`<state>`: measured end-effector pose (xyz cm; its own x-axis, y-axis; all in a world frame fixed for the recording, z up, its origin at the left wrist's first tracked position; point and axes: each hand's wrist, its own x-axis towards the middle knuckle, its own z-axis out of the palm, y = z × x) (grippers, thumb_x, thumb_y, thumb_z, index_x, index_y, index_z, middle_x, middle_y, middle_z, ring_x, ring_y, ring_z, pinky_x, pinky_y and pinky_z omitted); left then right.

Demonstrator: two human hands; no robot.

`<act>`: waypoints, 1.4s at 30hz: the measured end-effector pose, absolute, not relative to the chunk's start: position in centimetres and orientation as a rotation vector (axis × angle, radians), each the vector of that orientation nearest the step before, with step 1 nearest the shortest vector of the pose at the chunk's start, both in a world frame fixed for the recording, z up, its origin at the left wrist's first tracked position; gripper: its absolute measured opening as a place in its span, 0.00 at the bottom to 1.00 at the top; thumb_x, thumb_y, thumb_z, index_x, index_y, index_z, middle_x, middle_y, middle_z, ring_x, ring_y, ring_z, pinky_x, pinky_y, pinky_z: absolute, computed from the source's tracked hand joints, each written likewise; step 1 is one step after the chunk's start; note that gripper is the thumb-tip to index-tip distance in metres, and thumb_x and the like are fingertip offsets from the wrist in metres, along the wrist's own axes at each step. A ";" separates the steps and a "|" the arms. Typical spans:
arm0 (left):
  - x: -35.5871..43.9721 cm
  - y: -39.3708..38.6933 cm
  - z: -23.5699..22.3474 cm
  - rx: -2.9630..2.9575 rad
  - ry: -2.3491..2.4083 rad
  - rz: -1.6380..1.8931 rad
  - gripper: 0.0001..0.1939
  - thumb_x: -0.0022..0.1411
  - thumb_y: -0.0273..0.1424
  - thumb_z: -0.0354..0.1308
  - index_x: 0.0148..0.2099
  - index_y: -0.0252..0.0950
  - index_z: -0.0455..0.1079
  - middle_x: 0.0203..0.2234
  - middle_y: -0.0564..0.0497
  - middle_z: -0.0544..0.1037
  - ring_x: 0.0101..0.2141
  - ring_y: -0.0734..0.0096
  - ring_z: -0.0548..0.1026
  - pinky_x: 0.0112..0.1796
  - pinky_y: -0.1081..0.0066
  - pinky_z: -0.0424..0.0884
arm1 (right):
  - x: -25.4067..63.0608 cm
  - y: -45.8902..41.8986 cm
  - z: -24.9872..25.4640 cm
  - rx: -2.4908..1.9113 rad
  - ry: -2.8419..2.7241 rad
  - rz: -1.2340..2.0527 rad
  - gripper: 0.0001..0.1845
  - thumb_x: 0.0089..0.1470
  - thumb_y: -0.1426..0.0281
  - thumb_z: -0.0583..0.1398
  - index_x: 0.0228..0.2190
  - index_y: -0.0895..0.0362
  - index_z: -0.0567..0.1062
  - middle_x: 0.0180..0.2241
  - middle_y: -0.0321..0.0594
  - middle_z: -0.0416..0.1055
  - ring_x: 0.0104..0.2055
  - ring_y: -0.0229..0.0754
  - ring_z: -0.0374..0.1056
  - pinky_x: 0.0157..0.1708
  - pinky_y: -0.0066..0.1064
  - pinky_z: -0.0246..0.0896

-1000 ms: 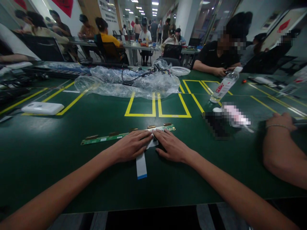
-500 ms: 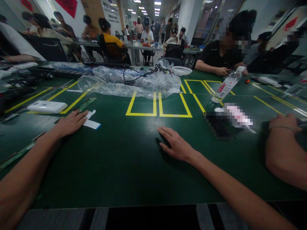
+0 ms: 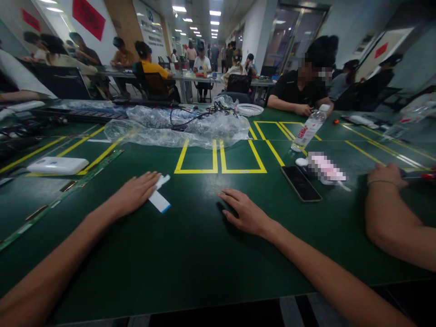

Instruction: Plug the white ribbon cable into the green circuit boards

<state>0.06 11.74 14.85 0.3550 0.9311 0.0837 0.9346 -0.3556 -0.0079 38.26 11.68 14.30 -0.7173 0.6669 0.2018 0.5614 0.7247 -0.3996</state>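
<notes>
My left hand (image 3: 139, 193) lies flat on the table, fingers stretched out over a white ribbon cable (image 3: 159, 202). The cable's blue-tipped end points toward me, and part of it is hidden under my fingers. Apart from it, to the left, a long narrow green circuit board (image 3: 56, 204) lies slantwise with brown flaps along its edge. My right hand (image 3: 243, 211) hovers low over or rests on the table near the middle, fingers apart, holding nothing.
Clear plastic wrap (image 3: 190, 127) and black cables lie across the far table. A white device (image 3: 57, 165) is at left. At right are a phone (image 3: 301, 183), a bottle (image 3: 309, 129) and a neighbour's arm (image 3: 391, 204). Yellow tape (image 3: 243, 171) marks the green tabletop.
The circuit board went from the middle to the left side with my left hand. My left hand then came back rightward with the ribbon cable under it. My right hand stayed near the middle.
</notes>
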 end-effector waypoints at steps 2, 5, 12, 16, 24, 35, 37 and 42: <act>3.3 12.1 13.6 -2.713 -1.568 -0.103 0.26 0.77 0.35 0.39 0.72 0.36 0.53 0.68 0.42 0.59 0.67 0.51 0.56 0.62 0.44 0.58 | 38.2 11.7 14.2 -0.946 -2.603 0.433 0.30 0.65 0.64 0.56 0.66 0.57 0.60 0.66 0.51 0.59 0.68 0.51 0.53 0.66 0.50 0.52; 8.7 11.1 12.3 -2.957 -1.129 -0.209 0.25 0.75 0.30 0.43 0.72 0.40 0.54 0.68 0.46 0.59 0.67 0.59 0.57 0.64 0.52 0.57 | 37.9 11.5 14.1 -0.930 -2.661 0.411 0.32 0.64 0.64 0.56 0.67 0.57 0.59 0.68 0.51 0.56 0.70 0.52 0.50 0.68 0.52 0.46; 9.2 11.5 12.8 -2.867 -1.170 -0.494 0.22 0.76 0.37 0.43 0.64 0.35 0.66 0.62 0.42 0.69 0.61 0.61 0.68 0.60 0.56 0.66 | 37.6 11.3 14.5 -0.914 -2.801 0.428 0.30 0.66 0.62 0.54 0.66 0.53 0.59 0.69 0.46 0.54 0.72 0.53 0.46 0.68 0.58 0.39; 1.3 14.9 12.8 -2.365 -1.804 -0.421 0.33 0.73 0.46 0.40 0.65 0.26 0.65 0.65 0.32 0.62 0.65 0.43 0.60 0.61 0.42 0.58 | 38.2 11.6 14.8 -0.886 -2.795 0.478 0.27 0.67 0.63 0.52 0.66 0.52 0.61 0.68 0.44 0.56 0.71 0.51 0.47 0.69 0.56 0.40; -12.5 13.8 12.7 -1.798 -2.256 -0.600 0.43 0.70 0.57 0.32 0.53 0.25 0.73 0.58 0.39 0.73 0.64 0.31 0.56 0.55 0.32 0.54 | 38.7 11.7 14.5 -0.929 -2.733 0.497 0.29 0.66 0.63 0.54 0.65 0.56 0.62 0.67 0.47 0.58 0.70 0.50 0.52 0.69 0.52 0.45; 5.4 12.5 11.8 -2.659 -1.741 -0.053 0.38 0.73 0.51 0.36 0.74 0.33 0.47 0.71 0.40 0.47 0.70 0.51 0.47 0.66 0.47 0.47 | 38.3 11.3 14.8 -0.928 -2.793 0.368 0.30 0.64 0.59 0.57 0.64 0.54 0.64 0.70 0.52 0.50 0.72 0.55 0.44 0.68 0.54 0.44; 9.7 10.6 12.3 -2.790 -1.526 -0.067 0.37 0.74 0.51 0.38 0.75 0.35 0.43 0.71 0.42 0.45 0.70 0.53 0.45 0.67 0.49 0.46 | 38.2 11.2 14.7 -0.912 -2.784 0.345 0.30 0.63 0.59 0.58 0.64 0.55 0.65 0.70 0.52 0.50 0.72 0.56 0.43 0.69 0.54 0.42; 12.5 8.6 13.0 -2.882 -1.319 -0.147 0.36 0.74 0.49 0.41 0.74 0.31 0.47 0.70 0.37 0.50 0.69 0.50 0.49 0.65 0.45 0.51 | 38.1 11.2 14.4 -0.888 -2.776 0.372 0.31 0.63 0.59 0.58 0.64 0.55 0.65 0.69 0.51 0.53 0.71 0.54 0.47 0.69 0.54 0.42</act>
<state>12.49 8.65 12.98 0.6502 0.7564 0.0712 0.7535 -0.6540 0.0675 38.13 11.19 14.43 -0.7985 0.5909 0.1154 0.5397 0.7875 -0.2978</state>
